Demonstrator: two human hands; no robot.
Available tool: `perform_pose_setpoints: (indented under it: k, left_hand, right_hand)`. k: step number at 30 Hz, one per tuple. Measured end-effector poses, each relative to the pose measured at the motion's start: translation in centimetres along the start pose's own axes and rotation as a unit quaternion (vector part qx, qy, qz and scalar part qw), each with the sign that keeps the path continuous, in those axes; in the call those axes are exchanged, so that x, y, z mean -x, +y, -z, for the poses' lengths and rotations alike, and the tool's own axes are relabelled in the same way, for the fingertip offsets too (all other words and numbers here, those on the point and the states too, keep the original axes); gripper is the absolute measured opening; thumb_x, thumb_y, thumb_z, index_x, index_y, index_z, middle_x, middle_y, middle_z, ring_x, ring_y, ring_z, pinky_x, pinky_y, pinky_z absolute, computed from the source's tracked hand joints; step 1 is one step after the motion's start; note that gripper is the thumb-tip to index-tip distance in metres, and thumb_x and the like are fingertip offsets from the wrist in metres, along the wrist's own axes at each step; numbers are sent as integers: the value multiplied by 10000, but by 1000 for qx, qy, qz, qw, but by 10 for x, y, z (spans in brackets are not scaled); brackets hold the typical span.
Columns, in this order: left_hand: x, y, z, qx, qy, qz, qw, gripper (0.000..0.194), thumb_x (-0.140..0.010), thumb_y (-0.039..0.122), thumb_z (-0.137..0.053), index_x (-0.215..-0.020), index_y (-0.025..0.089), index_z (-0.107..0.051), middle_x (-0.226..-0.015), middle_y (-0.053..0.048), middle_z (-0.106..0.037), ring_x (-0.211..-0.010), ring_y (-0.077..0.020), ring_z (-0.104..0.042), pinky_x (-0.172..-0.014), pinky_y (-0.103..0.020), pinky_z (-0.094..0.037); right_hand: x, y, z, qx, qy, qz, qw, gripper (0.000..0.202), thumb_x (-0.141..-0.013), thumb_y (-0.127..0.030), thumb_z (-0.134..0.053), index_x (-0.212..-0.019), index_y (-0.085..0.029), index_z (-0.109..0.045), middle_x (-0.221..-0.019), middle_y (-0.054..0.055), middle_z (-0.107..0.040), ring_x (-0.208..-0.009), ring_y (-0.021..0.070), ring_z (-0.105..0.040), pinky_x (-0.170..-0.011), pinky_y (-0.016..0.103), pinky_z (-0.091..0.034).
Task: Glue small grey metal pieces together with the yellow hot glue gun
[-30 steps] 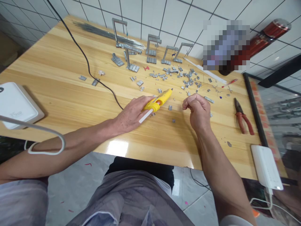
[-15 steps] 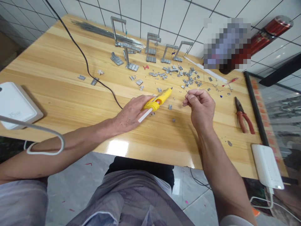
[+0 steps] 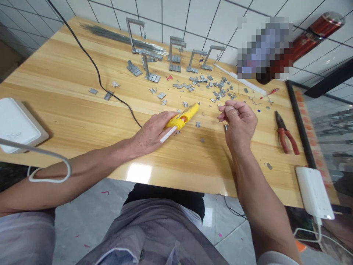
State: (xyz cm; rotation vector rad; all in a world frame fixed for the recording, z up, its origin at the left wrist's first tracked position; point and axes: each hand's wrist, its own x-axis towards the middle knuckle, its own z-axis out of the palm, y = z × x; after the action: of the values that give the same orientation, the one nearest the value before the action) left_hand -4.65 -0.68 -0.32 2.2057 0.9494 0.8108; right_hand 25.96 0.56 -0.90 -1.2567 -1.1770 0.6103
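Note:
My left hand (image 3: 153, 133) is wrapped round a yellow hot glue gun (image 3: 184, 116), its nozzle pointing up and to the right. A white glue stick (image 3: 168, 134) sticks out of the gun's back end. My right hand (image 3: 239, 121) is closed in a pinch to the right of the nozzle, apart from it; whatever is between the fingertips is too small to make out. A short shiny metal piece (image 3: 225, 128) shows at the palm's edge, and I cannot tell if it is held. Small grey metal scraps (image 3: 220, 90) lie beyond the hands.
Several grey metal frames (image 3: 176, 53) stand near the tiled wall, beside thin metal rods (image 3: 110, 35). Red-handled pliers (image 3: 285, 134) and a white power bank (image 3: 314, 193) lie at right. A white box (image 3: 20, 125) sits left; a black cable (image 3: 96, 70) crosses the table.
My right hand has shifted slightly right, away from the glue gun, and a shiny metal piece now shows by its palm. My left hand keeps the glue gun almost still.

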Motion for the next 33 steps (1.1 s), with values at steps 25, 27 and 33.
perform_pose_setpoints:
  k: [25,27,33]
  left_hand:
    - [-22,0,0,-41,-64,71,995,520,-1085,722,-590,-1183,236,-747,-1137,-97,-814,-1018,-281,-764,-965,-409,-622]
    - [-26,1,1,-50,-73,72,993,523,-1088,726,-580,-1165,235,-743,-1123,-97,-806,-1004,-285,-756,-940,-412,-625]
    - [-30,-4,0,-69,-73,67,993,525,-1095,711,-569,-1215,240,-765,-1233,-122,-799,-1087,-308,-755,-1010,-461,-629]
  right_hand:
    - [3,4,-2,150,-10,98,984,466,-1122,-601,-619,-798,-276,-698,-685,-25,-662,-667,187,-608,-735,358,-482]
    - [3,5,-3,145,-12,102,984,478,-1118,-638,-614,-803,-287,-688,-691,-23,-645,-696,197,-619,-758,363,-501]
    - [2,10,-6,121,-29,103,987,464,-1112,-674,-619,-852,-294,-673,-765,1,-640,-846,224,-684,-810,360,-544]
